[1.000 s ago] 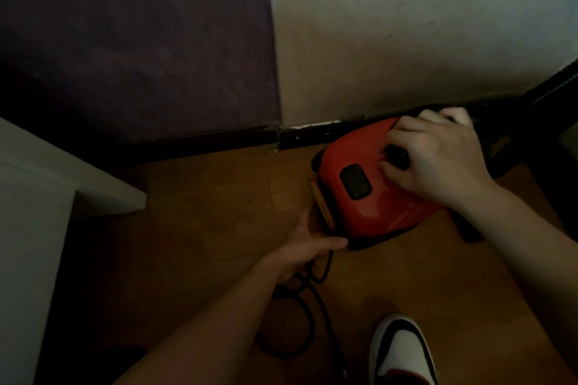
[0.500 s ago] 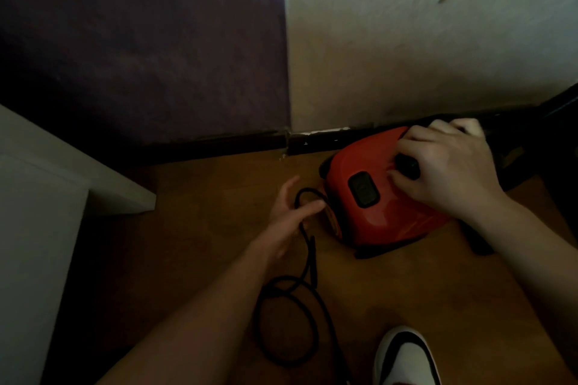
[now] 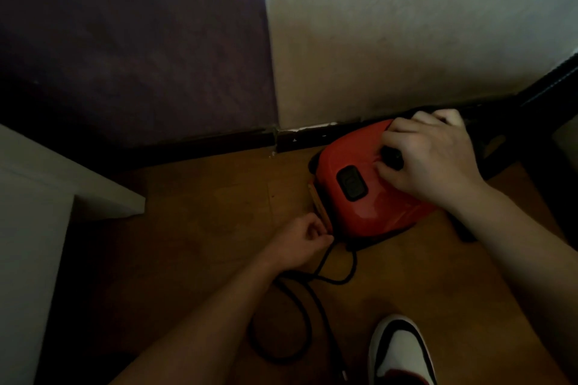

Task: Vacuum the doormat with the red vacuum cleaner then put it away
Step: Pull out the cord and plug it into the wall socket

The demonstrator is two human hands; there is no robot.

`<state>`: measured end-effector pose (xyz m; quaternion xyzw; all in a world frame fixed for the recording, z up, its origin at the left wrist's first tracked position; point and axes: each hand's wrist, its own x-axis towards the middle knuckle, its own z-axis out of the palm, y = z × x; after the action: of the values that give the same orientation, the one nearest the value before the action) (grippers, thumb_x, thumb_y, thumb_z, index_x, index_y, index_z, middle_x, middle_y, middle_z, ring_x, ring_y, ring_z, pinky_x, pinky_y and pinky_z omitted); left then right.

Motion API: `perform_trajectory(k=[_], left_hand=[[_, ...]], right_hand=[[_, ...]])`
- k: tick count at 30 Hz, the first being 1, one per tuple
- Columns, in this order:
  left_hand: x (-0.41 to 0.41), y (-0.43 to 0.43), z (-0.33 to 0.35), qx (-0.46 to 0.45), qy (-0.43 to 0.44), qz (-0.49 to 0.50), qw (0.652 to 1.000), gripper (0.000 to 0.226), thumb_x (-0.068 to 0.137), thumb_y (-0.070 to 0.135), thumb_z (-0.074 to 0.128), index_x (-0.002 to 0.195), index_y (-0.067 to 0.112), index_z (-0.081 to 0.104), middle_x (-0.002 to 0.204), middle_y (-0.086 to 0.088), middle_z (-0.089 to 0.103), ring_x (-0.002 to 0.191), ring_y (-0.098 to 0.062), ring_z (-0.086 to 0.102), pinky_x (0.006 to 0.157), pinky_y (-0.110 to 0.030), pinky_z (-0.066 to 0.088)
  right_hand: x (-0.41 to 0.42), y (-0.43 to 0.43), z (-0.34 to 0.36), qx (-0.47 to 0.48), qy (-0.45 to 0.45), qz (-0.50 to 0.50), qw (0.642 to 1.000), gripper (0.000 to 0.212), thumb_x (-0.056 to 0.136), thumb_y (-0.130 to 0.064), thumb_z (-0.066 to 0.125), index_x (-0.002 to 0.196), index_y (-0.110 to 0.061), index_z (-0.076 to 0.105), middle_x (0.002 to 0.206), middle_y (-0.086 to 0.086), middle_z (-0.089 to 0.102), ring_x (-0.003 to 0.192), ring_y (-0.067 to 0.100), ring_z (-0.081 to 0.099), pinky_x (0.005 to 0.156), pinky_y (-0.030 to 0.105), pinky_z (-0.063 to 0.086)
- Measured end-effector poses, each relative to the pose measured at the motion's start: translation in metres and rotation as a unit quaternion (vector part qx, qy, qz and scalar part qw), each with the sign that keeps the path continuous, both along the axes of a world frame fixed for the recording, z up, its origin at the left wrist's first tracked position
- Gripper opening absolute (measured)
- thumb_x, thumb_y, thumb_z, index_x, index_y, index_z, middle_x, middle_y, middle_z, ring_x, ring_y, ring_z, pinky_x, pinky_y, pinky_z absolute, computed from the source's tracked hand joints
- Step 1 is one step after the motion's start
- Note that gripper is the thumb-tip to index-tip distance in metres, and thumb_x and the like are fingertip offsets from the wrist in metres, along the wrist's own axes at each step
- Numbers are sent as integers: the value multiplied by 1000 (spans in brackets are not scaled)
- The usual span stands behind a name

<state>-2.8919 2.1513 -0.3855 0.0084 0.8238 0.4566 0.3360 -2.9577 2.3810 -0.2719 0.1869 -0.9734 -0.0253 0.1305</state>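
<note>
— Where's the vacuum (image 3: 369, 197)?
— Right of centre, on the floor (image 3: 203, 212), against the skirting (image 3: 203, 147). Your right hand (image 3: 431, 156) grips it by the black handle (image 3: 391, 156) on top.
— And the left?
— Your left hand (image 3: 300, 241) is curled round the cord (image 3: 312, 306) at the vacuum's lower-left edge. The cord loops down toward your shoe (image 3: 400, 350), bottom right.

Count taken at floor level: 1 red vacuum cleaner (image 3: 369, 206); 1 black button (image 3: 352, 182) on its top; 1 black cord (image 3: 312, 300); 2 hands, left hand (image 3: 300, 241) and right hand (image 3: 434, 156); 1 white-and-black shoe (image 3: 400, 350); 1 ribbed black hose (image 3: 550, 84).
</note>
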Motion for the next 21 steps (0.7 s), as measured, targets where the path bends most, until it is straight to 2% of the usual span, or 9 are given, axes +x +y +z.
perform_trajectory(k=[2, 4, 7, 9, 11, 13, 16, 18, 21], left_hand=[[2, 2, -12, 2, -45, 41, 998, 21, 94, 36, 65, 101, 17, 61, 85, 4, 57, 78, -10, 54, 71, -31, 51], [4, 6, -15, 7, -89, 29, 996, 25, 95, 37, 65, 105, 15, 61, 84, 6, 57, 75, -6, 54, 66, -23, 45], [9, 14, -17, 27, -120, 28, 992, 42, 96, 32, 65, 128, 7, 58, 103, 0, 63, 94, -11, 61, 60, -7, 41], [10, 14, -17, 25, -118, 22, 992, 41, 95, 28, 66, 129, 7, 58, 102, 3, 58, 94, -8, 56, 60, -2, 40], [10, 13, -24, 10, -109, 21, 994, 21, 95, 24, 67, 112, 15, 62, 92, 6, 55, 83, -5, 52, 72, -12, 47], [12, 13, -28, -8, -93, 26, 995, 10, 95, 20, 65, 102, 14, 64, 90, 5, 56, 83, -7, 54, 80, -22, 51], [12, 16, -25, -4, -51, 55, 997, 30, 93, 16, 61, 123, 10, 62, 108, 1, 64, 100, -15, 61, 82, -23, 52], [12, 16, -24, -1, -34, 73, 997, 52, 91, 21, 61, 141, 18, 50, 130, -3, 62, 115, -19, 60, 95, -30, 52], [9, 11, -27, -64, -19, 36, 997, 91, 86, 38, 62, 159, 29, 9, 164, 1, 22, 149, -22, 25, 121, -38, 25]], right_hand=[[0, 0, 0, 1, 1, 2, 1000, 21, 77, -40, 76, 86, -21, 72, 86, -1, 65, 87, 31, 60, 86, 44, 34], [-1, 0, 0, 4, 1, 4, 1000, 21, 77, -40, 76, 86, -21, 72, 86, 0, 65, 87, 31, 60, 86, 45, 35], [-1, 1, -1, 2, 1, 4, 1000, 21, 78, -39, 77, 88, -21, 73, 87, 0, 66, 88, 32, 60, 87, 45, 34], [0, 1, -1, -1, 3, 4, 1000, 21, 78, -39, 77, 88, -20, 73, 88, 1, 67, 88, 32, 60, 87, 46, 34], [-1, 1, -2, -3, 4, 6, 1000, 22, 78, -38, 77, 88, -20, 73, 88, 1, 67, 88, 32, 60, 87, 46, 34], [-1, 1, -2, 1, 3, 7, 1000, 22, 79, -39, 76, 89, -20, 73, 89, 1, 67, 88, 32, 60, 87, 46, 35], [-2, 2, -3, 6, 0, 5, 1000, 23, 79, -41, 75, 90, -21, 73, 90, 0, 67, 90, 31, 60, 89, 47, 36], [-2, 2, -4, 6, -1, 7, 1000, 23, 79, -41, 74, 90, -20, 73, 90, 0, 67, 90, 31, 60, 89, 47, 36], [-2, 2, -3, 4, 1, 6, 1000, 23, 79, -40, 76, 89, -20, 73, 89, 0, 67, 89, 31, 60, 89, 47, 36]])
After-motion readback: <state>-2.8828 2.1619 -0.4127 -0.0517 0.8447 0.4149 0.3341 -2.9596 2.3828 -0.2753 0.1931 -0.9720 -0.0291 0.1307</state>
